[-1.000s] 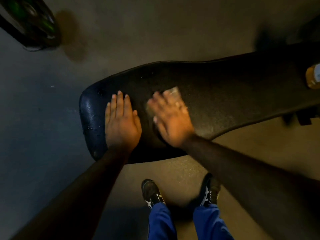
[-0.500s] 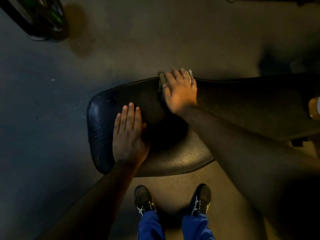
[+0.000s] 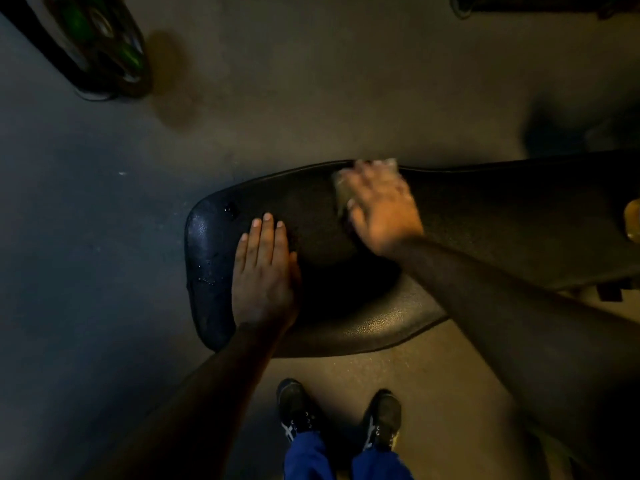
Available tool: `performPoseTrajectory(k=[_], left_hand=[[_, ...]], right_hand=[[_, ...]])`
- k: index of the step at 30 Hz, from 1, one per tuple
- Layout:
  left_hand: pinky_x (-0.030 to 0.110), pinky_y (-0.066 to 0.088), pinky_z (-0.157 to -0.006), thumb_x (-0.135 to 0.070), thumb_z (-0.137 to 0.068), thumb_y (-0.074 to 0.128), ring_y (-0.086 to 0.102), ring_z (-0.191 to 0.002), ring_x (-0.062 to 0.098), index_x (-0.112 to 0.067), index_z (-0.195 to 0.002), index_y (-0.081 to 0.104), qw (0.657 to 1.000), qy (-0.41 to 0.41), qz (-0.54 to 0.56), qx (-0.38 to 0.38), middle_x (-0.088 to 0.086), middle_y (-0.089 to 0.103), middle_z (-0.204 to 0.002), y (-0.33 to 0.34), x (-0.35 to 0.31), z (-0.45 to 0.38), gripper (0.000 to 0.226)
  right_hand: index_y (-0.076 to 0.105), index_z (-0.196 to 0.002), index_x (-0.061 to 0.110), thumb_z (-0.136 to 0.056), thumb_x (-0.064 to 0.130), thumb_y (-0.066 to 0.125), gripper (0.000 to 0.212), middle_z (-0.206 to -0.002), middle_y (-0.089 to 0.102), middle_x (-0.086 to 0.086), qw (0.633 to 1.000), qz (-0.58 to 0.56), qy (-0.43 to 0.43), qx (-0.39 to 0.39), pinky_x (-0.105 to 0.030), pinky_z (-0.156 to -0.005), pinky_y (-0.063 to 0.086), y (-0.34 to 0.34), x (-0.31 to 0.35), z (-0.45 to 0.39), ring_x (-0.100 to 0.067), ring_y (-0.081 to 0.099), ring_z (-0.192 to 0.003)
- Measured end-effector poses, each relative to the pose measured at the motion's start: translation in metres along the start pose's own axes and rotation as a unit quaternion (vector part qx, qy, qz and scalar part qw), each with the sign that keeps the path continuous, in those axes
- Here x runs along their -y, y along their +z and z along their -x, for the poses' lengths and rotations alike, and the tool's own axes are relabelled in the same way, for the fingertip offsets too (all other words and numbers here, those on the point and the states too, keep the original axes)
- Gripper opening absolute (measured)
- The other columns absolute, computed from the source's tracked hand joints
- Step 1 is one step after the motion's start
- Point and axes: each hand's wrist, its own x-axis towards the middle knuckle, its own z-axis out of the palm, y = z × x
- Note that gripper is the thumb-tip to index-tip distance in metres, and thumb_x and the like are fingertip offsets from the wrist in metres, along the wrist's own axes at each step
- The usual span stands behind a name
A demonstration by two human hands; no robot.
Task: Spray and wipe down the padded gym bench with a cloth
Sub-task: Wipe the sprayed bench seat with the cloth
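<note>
Bench [image 3: 502, 230]: the black padded bench is being shown lying across the frame, its long axis running left to right, its rounded end at the left and the rest stretching off to the right edge.
Cloth [image 3: 341, 192]: a pale cloth is being pressed flat near the far edge of the pad, mostly hidden under the fingers; it is blurred.
Right hand [image 3: 381, 207]: it is being laid palm-down on the cloth, fingers spread, nothing pinched.
Left hand [image 3: 265, 271]: it is being held flat on the pad near the rounded end, fingers extended and close together, apparently bracing.
Droplets [image 3: 207, 258]: wet beads are being seen on the rounded end, left of the bracing hand.
Key relation: most of the bench's length is lying to the right of the cloth, so the right hand is judged nearer to it; the beaded end is judged nearer to the left hand.
Yellowish object [image 3: 632, 220]: it is being cut off at the right edge, too little showing to identify.
</note>
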Motion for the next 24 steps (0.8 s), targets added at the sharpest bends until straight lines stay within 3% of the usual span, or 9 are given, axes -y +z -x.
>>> performPoseTrajectory(k=[2, 3, 7, 11, 12, 16, 20, 21, 24], left_hand=[[0.041, 0.011, -0.121, -0.032, -0.101, 0.030, 0.019, -0.148, 0.026, -0.006, -0.148, 0.033, 1.000, -0.008, -0.008, 0.001, 0.016, 0.029, -0.157, 0.001, 0.000, -0.001, 0.053], [0.040, 0.011, -0.121, -0.032, -0.101, 0.030, 0.020, -0.148, 0.026, -0.006, -0.147, 0.034, 1.000, -0.009, -0.010, 0.004, 0.016, 0.029, -0.157, 0.000, -0.001, -0.002, 0.053], [0.040, 0.011, -0.121, -0.033, -0.100, 0.029, 0.021, -0.148, 0.026, -0.006, -0.147, 0.033, 1.000, -0.007, -0.021, 0.005, 0.016, 0.029, -0.157, 0.001, 0.000, -0.002, 0.055], [0.041, 0.013, -0.121, -0.033, -0.099, 0.030, 0.024, -0.147, 0.026, -0.006, -0.147, 0.035, 1.000, -0.012, -0.022, -0.014, 0.016, 0.031, -0.156, 0.004, -0.001, -0.003, 0.055], [0.041, 0.014, -0.121, -0.032, -0.098, 0.031, 0.026, -0.146, 0.027, -0.005, -0.146, 0.037, 1.000, -0.017, -0.017, -0.017, 0.017, 0.033, -0.155, 0.004, -0.001, -0.003, 0.055], [0.042, 0.013, -0.121, -0.031, -0.098, 0.030, 0.026, -0.146, 0.028, -0.003, -0.146, 0.036, 0.998, -0.051, -0.012, -0.024, 0.018, 0.033, -0.155, 0.003, -0.001, -0.002, 0.057], [0.039, 0.011, -0.121, -0.029, -0.098, 0.033, 0.025, -0.146, 0.027, -0.004, -0.146, 0.037, 0.998, -0.048, 0.000, -0.044, 0.016, 0.033, -0.155, 0.007, 0.002, -0.002, 0.054], [0.039, 0.011, -0.121, -0.028, -0.099, 0.034, 0.024, -0.147, 0.026, -0.004, -0.146, 0.037, 0.998, -0.044, 0.002, -0.045, 0.015, 0.032, -0.155, 0.007, 0.002, -0.001, 0.053], [0.038, 0.012, -0.121, -0.024, -0.100, 0.037, 0.024, -0.147, 0.024, -0.005, -0.145, 0.039, 0.998, -0.038, 0.029, -0.051, 0.014, 0.033, -0.155, 0.003, 0.001, 0.001, 0.049]], right_hand=[[0.027, -0.158, 0.029, -0.099, 0.044, 0.037, 0.062, -0.167, 0.023, -0.006, 0.987, -0.011, 0.161, -0.009, -0.054, -0.125, 0.010, 0.002, 0.008, -0.006, -0.030, 0.011, -0.156], [0.027, -0.158, 0.029, -0.098, 0.044, 0.037, 0.063, -0.168, 0.021, -0.006, 0.988, -0.017, 0.153, -0.012, -0.054, -0.125, 0.008, 0.004, 0.025, -0.002, -0.031, 0.009, -0.156], [0.037, -0.154, 0.032, -0.096, 0.043, 0.035, 0.059, -0.165, 0.030, -0.002, 0.993, -0.049, -0.105, 0.024, -0.054, -0.124, 0.015, 0.013, 0.031, 0.020, -0.028, 0.018, -0.155], [0.041, -0.152, 0.027, -0.098, 0.042, 0.038, 0.056, -0.163, 0.034, -0.007, 0.987, -0.042, 0.148, -0.037, -0.054, -0.124, 0.012, 0.007, 0.015, -0.022, -0.031, 0.020, -0.154], [0.039, -0.153, 0.028, -0.098, 0.041, 0.040, 0.056, -0.164, 0.032, -0.006, 0.990, -0.036, 0.136, -0.027, -0.054, -0.124, 0.010, 0.010, 0.032, -0.020, -0.030, 0.017, -0.154], [0.040, -0.152, 0.033, -0.097, 0.038, 0.041, 0.055, -0.163, 0.035, -0.001, 0.985, -0.037, -0.165, 0.025, -0.050, -0.121, 0.016, 0.012, 0.040, 0.005, -0.026, 0.022, -0.153], [0.046, -0.149, 0.028, -0.091, 0.044, 0.034, 0.061, -0.158, 0.041, -0.007, 0.992, -0.025, 0.115, -0.053, -0.051, -0.122, 0.017, 0.008, 0.023, -0.026, -0.031, 0.026, -0.151], [0.043, -0.150, 0.029, -0.091, 0.044, 0.033, 0.062, -0.161, 0.037, -0.005, 0.991, -0.022, 0.121, -0.055, -0.052, -0.123, 0.015, 0.013, 0.037, -0.018, -0.030, 0.023, -0.152], [0.036, -0.154, 0.035, -0.095, 0.042, 0.036, 0.060, -0.166, 0.028, 0.001, 0.994, -0.054, -0.097, 0.017, -0.051, -0.122, 0.011, 0.020, 0.059, 0.031, -0.025, 0.015, -0.155]])
